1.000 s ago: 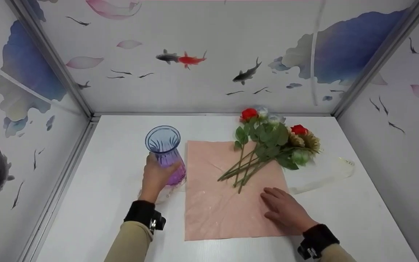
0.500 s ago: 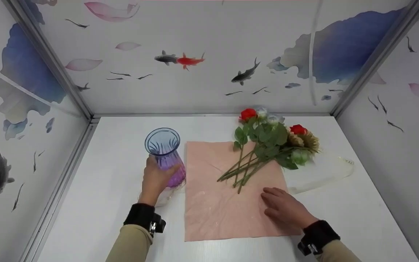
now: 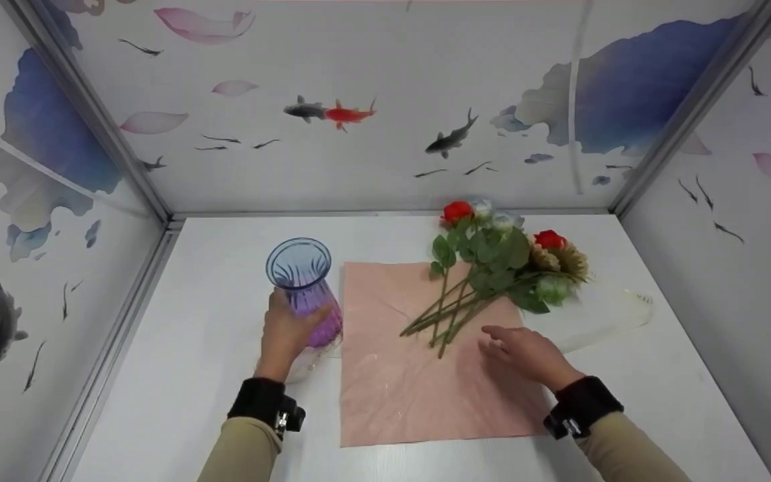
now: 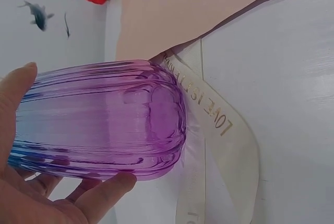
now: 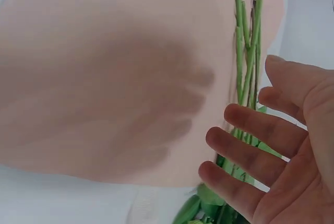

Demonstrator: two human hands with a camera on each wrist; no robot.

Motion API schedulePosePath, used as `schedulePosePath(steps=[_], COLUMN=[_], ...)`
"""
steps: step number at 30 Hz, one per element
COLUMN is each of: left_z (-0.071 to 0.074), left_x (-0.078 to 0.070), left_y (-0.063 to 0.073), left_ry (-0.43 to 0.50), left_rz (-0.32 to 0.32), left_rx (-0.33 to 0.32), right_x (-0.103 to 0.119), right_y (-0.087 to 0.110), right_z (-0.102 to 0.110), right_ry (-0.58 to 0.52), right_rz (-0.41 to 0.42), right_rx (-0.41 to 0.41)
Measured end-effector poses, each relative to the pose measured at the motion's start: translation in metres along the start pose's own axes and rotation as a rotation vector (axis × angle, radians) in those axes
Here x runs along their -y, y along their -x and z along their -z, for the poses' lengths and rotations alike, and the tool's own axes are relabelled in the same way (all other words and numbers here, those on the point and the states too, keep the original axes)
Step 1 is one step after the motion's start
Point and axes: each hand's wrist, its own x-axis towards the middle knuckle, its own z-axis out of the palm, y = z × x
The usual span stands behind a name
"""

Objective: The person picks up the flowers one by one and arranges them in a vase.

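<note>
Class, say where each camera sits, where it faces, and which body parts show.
Head: worn on the head, facing forward and down over vase, sheet and flowers; left hand, right hand and sleeves show.
Left wrist: worn there, facing vase and ribbon; left hand shows.
Right wrist: worn there, facing sheet and stems; right hand shows.
Shared: head and left wrist both show the vase.

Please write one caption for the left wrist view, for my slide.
Left fingers hold a ribbed purple-and-blue vase near a lettered cream ribbon and a pink sheet.
</note>
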Motion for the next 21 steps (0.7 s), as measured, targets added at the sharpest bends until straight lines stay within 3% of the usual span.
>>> schedulePosePath(steps=[11,21], left_z=[0.002,0.002], left_x=[-0.001,0.0], left_y=[0.002,0.002], left_ry=[-0.046,-0.05], left_rz=[-0.018,-0.014], left_rx=[0.014,0.001], right_x=[0.006,0.005], right_y=[-0.04,-0.069], right_z=[0.012,0.003], right_ry=[0.07,0.095], right_rz=[-0.021,0.029], right_rx=[-0.104,-0.107])
